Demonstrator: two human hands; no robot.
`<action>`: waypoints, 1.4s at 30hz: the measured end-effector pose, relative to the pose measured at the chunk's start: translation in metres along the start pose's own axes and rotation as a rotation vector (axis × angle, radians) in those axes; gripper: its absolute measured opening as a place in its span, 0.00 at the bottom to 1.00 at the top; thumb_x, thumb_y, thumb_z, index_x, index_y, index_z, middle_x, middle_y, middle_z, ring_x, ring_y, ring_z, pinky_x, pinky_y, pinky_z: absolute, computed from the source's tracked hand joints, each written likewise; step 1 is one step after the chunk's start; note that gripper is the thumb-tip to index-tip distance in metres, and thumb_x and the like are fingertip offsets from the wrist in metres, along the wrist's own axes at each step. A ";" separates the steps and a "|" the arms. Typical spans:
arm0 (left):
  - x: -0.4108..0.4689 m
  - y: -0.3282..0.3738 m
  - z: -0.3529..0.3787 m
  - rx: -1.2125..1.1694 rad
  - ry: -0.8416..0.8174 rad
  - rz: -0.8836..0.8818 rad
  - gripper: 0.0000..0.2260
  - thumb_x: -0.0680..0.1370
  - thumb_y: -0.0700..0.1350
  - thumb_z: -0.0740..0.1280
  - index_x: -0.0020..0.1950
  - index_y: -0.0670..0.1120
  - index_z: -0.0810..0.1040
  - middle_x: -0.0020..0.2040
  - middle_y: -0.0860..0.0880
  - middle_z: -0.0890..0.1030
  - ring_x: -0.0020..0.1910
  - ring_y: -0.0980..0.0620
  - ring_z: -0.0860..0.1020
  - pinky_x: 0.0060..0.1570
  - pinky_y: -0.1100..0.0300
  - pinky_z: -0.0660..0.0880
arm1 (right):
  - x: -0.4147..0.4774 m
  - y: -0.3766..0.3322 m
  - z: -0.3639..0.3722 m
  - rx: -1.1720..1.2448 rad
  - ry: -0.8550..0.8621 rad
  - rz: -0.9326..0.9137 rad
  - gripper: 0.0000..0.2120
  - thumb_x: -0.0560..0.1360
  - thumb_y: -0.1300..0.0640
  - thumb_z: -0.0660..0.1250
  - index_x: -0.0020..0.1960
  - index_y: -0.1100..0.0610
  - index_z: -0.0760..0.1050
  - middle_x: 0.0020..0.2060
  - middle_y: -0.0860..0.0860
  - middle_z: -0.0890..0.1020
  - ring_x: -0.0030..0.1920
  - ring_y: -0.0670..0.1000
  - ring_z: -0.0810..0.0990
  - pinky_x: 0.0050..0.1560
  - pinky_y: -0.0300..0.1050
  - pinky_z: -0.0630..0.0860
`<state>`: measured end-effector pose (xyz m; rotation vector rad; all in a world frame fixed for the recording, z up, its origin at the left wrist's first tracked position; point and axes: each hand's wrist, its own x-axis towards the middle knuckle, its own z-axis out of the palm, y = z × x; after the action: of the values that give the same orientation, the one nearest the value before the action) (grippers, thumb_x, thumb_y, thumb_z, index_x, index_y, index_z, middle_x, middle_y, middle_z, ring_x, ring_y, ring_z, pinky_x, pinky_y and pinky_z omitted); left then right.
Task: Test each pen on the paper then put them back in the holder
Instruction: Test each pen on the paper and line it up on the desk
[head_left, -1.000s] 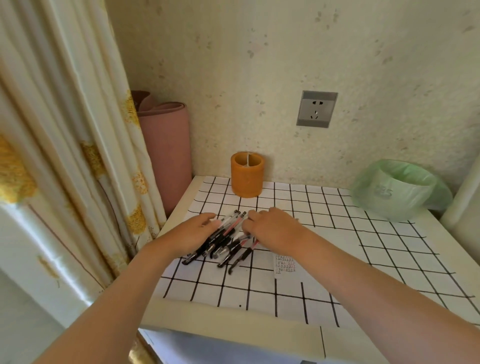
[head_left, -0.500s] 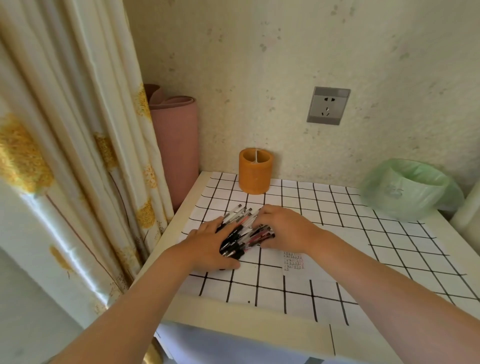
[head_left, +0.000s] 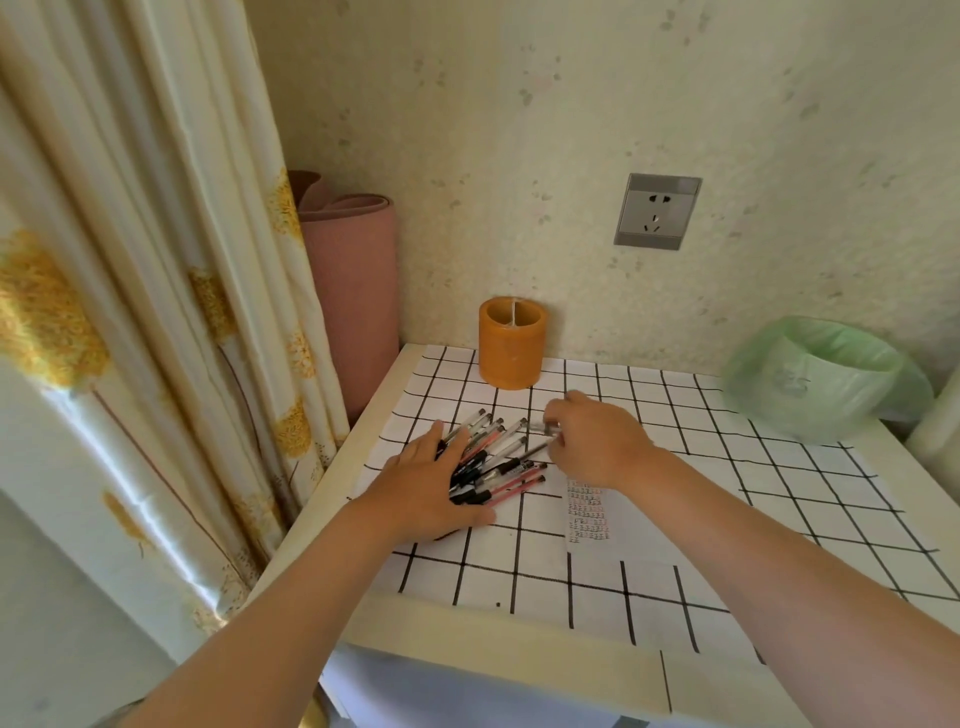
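Several pens (head_left: 493, 457) lie in a loose pile on the table's gridded cover, some black, some pink. My left hand (head_left: 426, 483) rests flat on the pile's left side with fingers straight. My right hand (head_left: 592, 441) is at the pile's right edge and pinches one clear pen (head_left: 543, 427) by its end, lifted slightly off the pile. An orange round holder (head_left: 511, 343) stands behind the pile by the wall, with nothing sticking out of it. A small white paper (head_left: 589, 512) with rows of scribbles lies just right of the pens, under my right wrist.
A green bag-lined bin (head_left: 826, 379) sits at the table's back right. A pink rolled mat (head_left: 353, 291) and a curtain (head_left: 156, 312) stand left of the table. A wall socket (head_left: 657, 210) is above. The table's front edge (head_left: 493, 649) is near me.
My right hand has drawn back from the pile and now pinches a single pen. My left hand has settled flat over the pens' left side. The camera moved closer.
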<state>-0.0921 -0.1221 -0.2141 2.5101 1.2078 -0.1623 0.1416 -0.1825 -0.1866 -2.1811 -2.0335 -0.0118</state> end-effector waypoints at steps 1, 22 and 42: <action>0.001 0.001 0.002 0.003 0.008 -0.004 0.50 0.71 0.73 0.63 0.80 0.57 0.36 0.81 0.49 0.37 0.80 0.47 0.41 0.77 0.48 0.46 | 0.000 0.001 0.006 -0.034 -0.072 0.047 0.11 0.77 0.56 0.63 0.59 0.54 0.74 0.52 0.51 0.75 0.45 0.54 0.78 0.42 0.48 0.76; 0.001 0.004 0.008 0.086 0.025 0.010 0.46 0.73 0.75 0.55 0.80 0.55 0.36 0.81 0.52 0.39 0.80 0.49 0.43 0.77 0.46 0.45 | 0.025 -0.018 0.036 0.096 -0.126 -0.016 0.10 0.78 0.56 0.63 0.57 0.51 0.79 0.53 0.51 0.73 0.46 0.53 0.78 0.42 0.44 0.71; 0.021 0.090 -0.008 -0.008 0.053 0.383 0.28 0.83 0.59 0.57 0.81 0.54 0.55 0.81 0.52 0.52 0.80 0.51 0.47 0.76 0.48 0.49 | -0.079 0.042 -0.003 0.090 -0.171 0.287 0.09 0.74 0.56 0.63 0.47 0.51 0.82 0.45 0.50 0.83 0.46 0.55 0.82 0.46 0.53 0.81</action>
<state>-0.0098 -0.1556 -0.1881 2.6951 0.7213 0.0058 0.1772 -0.2642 -0.1978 -2.4670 -1.7395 0.3038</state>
